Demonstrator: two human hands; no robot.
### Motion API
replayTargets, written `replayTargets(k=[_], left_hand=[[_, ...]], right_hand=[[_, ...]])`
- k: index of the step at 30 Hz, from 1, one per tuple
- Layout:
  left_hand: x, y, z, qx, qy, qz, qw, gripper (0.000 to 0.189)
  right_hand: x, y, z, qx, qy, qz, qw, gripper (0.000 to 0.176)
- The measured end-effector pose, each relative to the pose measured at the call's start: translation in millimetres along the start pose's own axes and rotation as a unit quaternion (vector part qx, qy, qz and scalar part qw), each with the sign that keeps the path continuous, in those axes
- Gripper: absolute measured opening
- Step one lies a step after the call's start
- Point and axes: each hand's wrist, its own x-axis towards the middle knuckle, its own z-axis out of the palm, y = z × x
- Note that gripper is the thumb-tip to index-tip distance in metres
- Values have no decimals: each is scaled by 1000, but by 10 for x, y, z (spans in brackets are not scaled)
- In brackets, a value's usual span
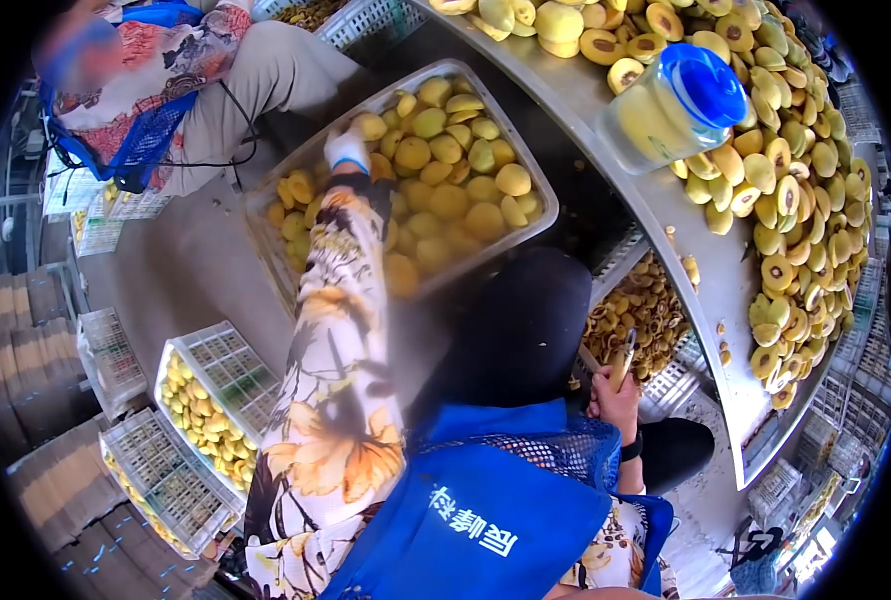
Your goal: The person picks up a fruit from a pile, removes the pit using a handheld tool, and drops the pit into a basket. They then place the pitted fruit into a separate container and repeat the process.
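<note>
My left hand (348, 148), in a white glove, reaches to the far left side of a clear plastic tub (548, 215). Its fingers are closed around a whole yellow peach (370, 126). Many yellow and greenish peaches (446, 150) fill the tub around it. My right hand (618, 400) is low by my right knee, wrapped round the light-coloured handle of a short knife (622, 362), with the blade upward. Beneath and beyond the knife, a white crate (671, 385) holds brown and yellow scraps (634, 315).
A metal table (586, 120) curves along the right, piled with halved peaches (766, 180). A clear jar with a blue lid (671, 108) stands there. Crates of yellow fruit (206, 415) sit lower left. Another person (156, 90) sits at upper left.
</note>
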Motion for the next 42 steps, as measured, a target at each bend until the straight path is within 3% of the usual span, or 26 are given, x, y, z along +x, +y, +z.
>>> replayTargets(k=[1, 4, 5, 8, 10, 12, 14, 16, 17, 20, 21, 24, 27, 30, 31, 32, 34, 36, 39, 42], left_hand=[[83, -7, -30, 383, 10, 88, 919, 18], [-50, 484, -18, 648, -40, 112, 753, 20], [-157, 625, -1, 630, 8, 189, 753, 22], [88, 582, 172, 498, 27, 370, 784, 30], [389, 321, 386, 460, 2, 432, 776, 41], [259, 325, 529, 579, -57, 333, 742, 52], [174, 304, 571, 586, -14, 343, 734, 54], [44, 281, 470, 600, 30, 447, 663, 53], [76, 244, 429, 593, 28, 467, 655, 54], [88, 333, 588, 598, 62, 428, 675, 57], [99, 353, 649, 605, 60, 406, 682, 59], [92, 359, 640, 631, 48, 348, 691, 63], [93, 390, 682, 655, 33, 319, 684, 66], [-26, 512, 681, 594, 9, 363, 718, 74], [-123, 623, 669, 544, -52, 377, 748, 74], [-244, 614, 699, 551, -29, 446, 705, 63], [-607, 491, 639, 513, -101, 495, 694, 60], [-604, 353, 594, 505, -47, 520, 688, 61], [-564, 365, 686, 549, -38, 477, 686, 62], [-589, 357, 795, 584, -33, 439, 682, 63]], right_hand=[[12, 13, -19, -5, 1, 0, 1000, 10], [-4, -38, 12, -29, 29, 26, 999, 9], [23, -21, 23, -35, 34, 29, 998, 9], [77, 2, 81, -69, 44, 42, 996, 9], [77, -79, 135, -90, 64, 57, 992, 9], [119, -60, 161, -107, 79, 50, 990, 9], [148, -14, 158, -137, 90, 36, 986, 9], [174, -182, 200, -99, 81, 38, 991, 10], [171, -227, 260, -76, 75, 44, 993, 10], [323, -137, 282, -83, 81, 51, 992, 11], [324, -375, 386, -46, 79, 60, 994, 11], [430, -308, 365, -140, 75, -10, 987, 11], [435, -344, 388, -152, 61, -26, 986, 10], [432, -149, 301, -158, 64, -42, 984, 10], [405, -58, 286, -159, 59, -34, 985, 9], [375, 28, 274, -160, 53, -25, 985, 9], [338, -158, 340, -127, 48, 21, 991, 10], [280, -443, 418, -95, 48, 40, 994, 9], [391, -305, 361, -106, 54, -24, 993, 7], [345, -472, 347, -128, 70, -28, 989, 11]])
